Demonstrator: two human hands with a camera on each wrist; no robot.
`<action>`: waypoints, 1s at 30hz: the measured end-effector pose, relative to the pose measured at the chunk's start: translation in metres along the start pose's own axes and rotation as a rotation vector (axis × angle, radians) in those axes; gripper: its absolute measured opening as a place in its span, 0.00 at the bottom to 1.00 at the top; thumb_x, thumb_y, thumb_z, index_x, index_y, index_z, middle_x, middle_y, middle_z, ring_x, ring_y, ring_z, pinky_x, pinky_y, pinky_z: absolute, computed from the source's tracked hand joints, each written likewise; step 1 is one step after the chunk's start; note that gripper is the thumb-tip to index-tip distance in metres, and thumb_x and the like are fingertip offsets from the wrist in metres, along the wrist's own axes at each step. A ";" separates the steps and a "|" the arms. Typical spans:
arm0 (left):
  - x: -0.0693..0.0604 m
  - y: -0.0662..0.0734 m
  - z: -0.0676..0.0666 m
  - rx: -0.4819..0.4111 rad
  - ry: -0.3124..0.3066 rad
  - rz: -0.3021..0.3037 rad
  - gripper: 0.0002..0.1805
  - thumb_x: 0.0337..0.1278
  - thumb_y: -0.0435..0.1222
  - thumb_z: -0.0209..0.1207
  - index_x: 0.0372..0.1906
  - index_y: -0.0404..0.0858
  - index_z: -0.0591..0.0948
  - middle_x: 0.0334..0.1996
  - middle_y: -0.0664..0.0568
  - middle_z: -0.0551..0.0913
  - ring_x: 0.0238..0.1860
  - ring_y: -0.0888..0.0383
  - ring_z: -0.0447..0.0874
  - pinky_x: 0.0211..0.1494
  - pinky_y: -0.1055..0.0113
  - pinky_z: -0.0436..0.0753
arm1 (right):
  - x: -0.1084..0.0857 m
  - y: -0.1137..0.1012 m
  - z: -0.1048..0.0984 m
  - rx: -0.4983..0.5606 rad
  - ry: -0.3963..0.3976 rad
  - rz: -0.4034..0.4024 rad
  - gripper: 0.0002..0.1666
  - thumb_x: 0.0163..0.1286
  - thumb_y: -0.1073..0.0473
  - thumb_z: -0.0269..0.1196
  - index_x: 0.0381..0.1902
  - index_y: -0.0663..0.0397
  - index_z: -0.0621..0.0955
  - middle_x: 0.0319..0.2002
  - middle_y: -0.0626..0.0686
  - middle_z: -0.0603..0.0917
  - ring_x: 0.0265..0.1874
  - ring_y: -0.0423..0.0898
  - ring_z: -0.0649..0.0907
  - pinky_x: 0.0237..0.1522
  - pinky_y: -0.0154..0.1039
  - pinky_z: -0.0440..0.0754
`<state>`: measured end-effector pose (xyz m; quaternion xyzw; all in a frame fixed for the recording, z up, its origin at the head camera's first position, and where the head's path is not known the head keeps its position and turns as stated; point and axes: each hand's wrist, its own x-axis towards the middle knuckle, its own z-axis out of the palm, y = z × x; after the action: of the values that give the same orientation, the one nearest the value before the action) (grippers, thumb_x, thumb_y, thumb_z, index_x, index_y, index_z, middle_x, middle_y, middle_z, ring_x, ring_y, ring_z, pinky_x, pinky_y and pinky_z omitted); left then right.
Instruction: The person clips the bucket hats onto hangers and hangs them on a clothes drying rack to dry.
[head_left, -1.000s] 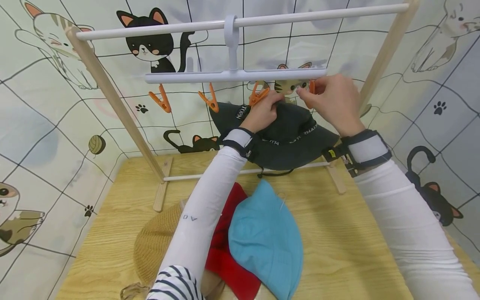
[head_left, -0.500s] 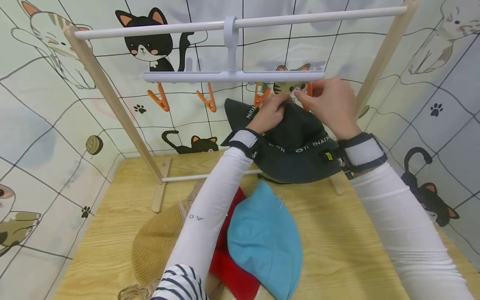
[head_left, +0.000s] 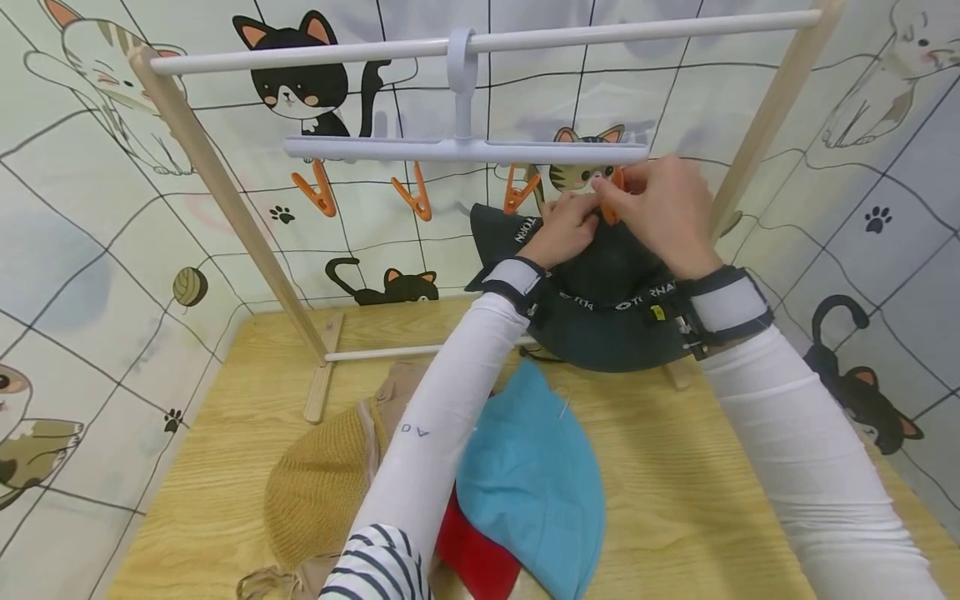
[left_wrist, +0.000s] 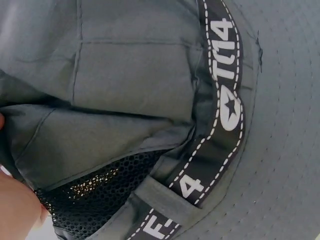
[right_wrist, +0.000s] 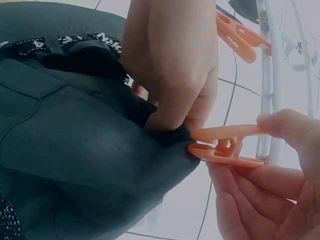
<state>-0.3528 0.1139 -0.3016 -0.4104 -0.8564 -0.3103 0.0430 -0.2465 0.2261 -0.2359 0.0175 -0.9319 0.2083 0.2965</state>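
Note:
The dark bucket hat (head_left: 600, 275) is held up under the white hanger (head_left: 465, 151) by the left hand (head_left: 564, 229), whose fingers pinch its crown; in the right wrist view that hand (right_wrist: 175, 65) grips the fabric. The right hand (head_left: 667, 212) pinches the rightmost orange clip (right_wrist: 227, 145) between thumb and fingers, and the clip's tips meet the hat's folded edge. In the left wrist view the hat's lettered band (left_wrist: 227, 100) and mesh panel (left_wrist: 110, 185) fill most of the picture.
Three other orange clips, one of them a clip (head_left: 318, 190) at the far left, hang from the hanger. On the wooden table (head_left: 660, 500) lie a blue hat (head_left: 532, 483), a red hat (head_left: 476, 550) and a tan knitted hat (head_left: 322, 483). A wooden post (head_left: 772, 108) stands right.
The left hand and the hat have moved right, bringing the crown to the rightmost clip. The right hand stays near the hanger's right end, still pinching that clip.

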 end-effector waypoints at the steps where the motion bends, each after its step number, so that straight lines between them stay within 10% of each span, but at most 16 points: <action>1: 0.000 0.000 0.000 -0.006 0.002 0.000 0.18 0.73 0.32 0.44 0.60 0.44 0.76 0.56 0.53 0.77 0.56 0.56 0.65 0.62 0.56 0.54 | 0.000 0.000 0.000 -0.002 -0.001 -0.005 0.29 0.69 0.42 0.58 0.17 0.59 0.78 0.14 0.54 0.72 0.16 0.50 0.68 0.16 0.42 0.55; 13: -0.005 -0.005 0.000 -0.021 0.000 0.040 0.15 0.70 0.31 0.45 0.48 0.40 0.82 0.42 0.50 0.80 0.48 0.55 0.72 0.52 0.58 0.62 | -0.001 0.002 -0.003 0.047 -0.048 0.004 0.25 0.71 0.44 0.57 0.31 0.62 0.87 0.32 0.63 0.85 0.19 0.53 0.73 0.14 0.42 0.55; 30: -0.005 0.000 0.000 -0.103 -0.013 0.038 0.11 0.69 0.29 0.46 0.36 0.36 0.79 0.26 0.51 0.70 0.35 0.56 0.69 0.41 0.66 0.61 | 0.001 -0.002 -0.002 0.090 -0.048 0.034 0.22 0.70 0.49 0.59 0.34 0.62 0.88 0.12 0.53 0.70 0.10 0.46 0.64 0.13 0.36 0.51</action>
<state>-0.3497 0.1105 -0.3031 -0.4304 -0.8315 -0.3506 0.0223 -0.2456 0.2254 -0.2329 0.0201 -0.9286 0.2546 0.2692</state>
